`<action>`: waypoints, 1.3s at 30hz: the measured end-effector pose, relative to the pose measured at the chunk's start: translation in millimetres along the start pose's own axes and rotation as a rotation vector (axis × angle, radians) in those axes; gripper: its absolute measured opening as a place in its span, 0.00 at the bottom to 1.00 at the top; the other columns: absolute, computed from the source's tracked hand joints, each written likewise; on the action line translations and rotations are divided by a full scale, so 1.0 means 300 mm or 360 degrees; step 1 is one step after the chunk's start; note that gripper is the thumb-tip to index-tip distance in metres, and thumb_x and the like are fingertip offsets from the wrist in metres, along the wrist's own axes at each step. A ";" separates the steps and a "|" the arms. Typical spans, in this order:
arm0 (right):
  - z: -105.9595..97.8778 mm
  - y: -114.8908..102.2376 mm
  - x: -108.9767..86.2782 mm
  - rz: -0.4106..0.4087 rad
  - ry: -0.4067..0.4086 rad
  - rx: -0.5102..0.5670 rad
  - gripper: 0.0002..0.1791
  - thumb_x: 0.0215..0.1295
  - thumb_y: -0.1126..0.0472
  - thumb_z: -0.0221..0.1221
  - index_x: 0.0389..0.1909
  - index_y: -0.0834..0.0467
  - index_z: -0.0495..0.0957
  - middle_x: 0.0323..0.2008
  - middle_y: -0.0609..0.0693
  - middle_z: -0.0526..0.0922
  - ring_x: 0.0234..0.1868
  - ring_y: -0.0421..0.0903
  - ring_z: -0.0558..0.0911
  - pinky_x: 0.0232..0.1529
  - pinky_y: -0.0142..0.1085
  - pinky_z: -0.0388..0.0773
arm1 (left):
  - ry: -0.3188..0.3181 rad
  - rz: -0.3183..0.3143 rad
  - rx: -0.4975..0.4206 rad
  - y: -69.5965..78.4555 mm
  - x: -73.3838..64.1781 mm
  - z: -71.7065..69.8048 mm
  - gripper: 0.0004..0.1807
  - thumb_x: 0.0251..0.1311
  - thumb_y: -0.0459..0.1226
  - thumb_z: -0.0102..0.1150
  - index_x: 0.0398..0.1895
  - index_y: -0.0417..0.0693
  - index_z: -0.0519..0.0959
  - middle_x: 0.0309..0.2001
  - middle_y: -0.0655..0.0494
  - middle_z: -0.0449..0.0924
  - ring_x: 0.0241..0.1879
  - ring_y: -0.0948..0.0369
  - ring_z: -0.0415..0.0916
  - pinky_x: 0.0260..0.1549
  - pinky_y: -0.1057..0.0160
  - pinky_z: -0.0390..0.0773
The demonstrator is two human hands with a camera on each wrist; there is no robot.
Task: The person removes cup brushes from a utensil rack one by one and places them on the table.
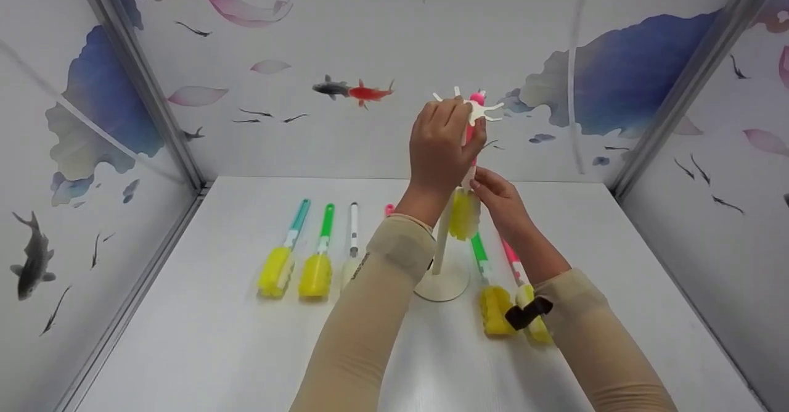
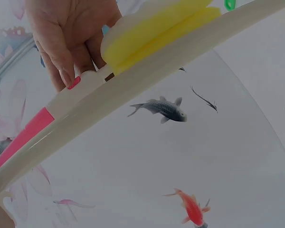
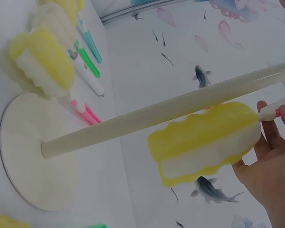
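A cream hook stand with a round base and a pole stands on the table, its branched hooks at the top. A sponge bottle brush with a pink handle hangs sponge-down beside the pole, its handle end up by the hooks. My left hand grips the stand's top, its thumb next to the pink handle; part of this grip is hidden. Lower down, my right hand pinches the white neck of the brush handle, just above the yellow and white sponge.
Left of the stand lie brushes with teal, green and white handles; a pink-handled one is mostly behind my left arm. To the right lie another green-handled brush and a pink-handled brush. Printed panels enclose the table.
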State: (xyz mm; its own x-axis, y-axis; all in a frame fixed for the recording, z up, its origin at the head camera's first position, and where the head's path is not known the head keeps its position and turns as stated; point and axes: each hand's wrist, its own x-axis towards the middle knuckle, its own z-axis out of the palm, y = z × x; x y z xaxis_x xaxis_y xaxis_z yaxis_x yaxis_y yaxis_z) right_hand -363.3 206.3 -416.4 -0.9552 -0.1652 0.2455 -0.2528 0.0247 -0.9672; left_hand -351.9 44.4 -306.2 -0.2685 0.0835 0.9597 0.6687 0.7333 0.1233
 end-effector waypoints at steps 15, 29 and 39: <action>-0.031 -0.019 -0.013 -0.0018 -0.0056 0.0126 0.27 0.67 0.50 0.59 0.64 0.55 0.72 0.59 0.55 0.76 0.56 0.55 0.78 0.60 0.38 0.70 | 0.0030 0.0029 0.0030 -0.011 -0.002 0.007 0.17 0.67 0.46 0.52 0.45 0.43 0.82 0.47 0.51 0.82 0.44 0.58 0.75 0.56 0.72 0.67; -0.061 -0.036 -0.012 -0.0002 -0.0005 0.0121 0.27 0.67 0.49 0.59 0.64 0.54 0.72 0.57 0.57 0.76 0.54 0.54 0.79 0.58 0.38 0.72 | 0.0028 0.0032 0.0004 -0.009 -0.001 0.006 0.17 0.67 0.45 0.54 0.45 0.42 0.82 0.47 0.50 0.82 0.45 0.57 0.76 0.55 0.72 0.68; -0.073 -0.058 -0.025 -0.0054 0.0006 0.0081 0.27 0.67 0.51 0.59 0.64 0.56 0.71 0.56 0.57 0.77 0.51 0.53 0.81 0.57 0.37 0.73 | 0.0031 0.0019 -0.0006 -0.010 -0.003 0.011 0.17 0.68 0.46 0.52 0.45 0.43 0.83 0.47 0.51 0.82 0.46 0.58 0.76 0.56 0.72 0.67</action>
State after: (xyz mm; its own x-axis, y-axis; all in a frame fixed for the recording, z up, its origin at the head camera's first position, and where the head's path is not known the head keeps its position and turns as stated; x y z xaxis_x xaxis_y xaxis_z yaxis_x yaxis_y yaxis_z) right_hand -355.0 228.7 -399.9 -0.9468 -0.1615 0.2782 -0.2769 -0.0310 -0.9604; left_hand -356.0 44.5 -308.4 -0.2466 0.0790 0.9659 0.6744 0.7298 0.1124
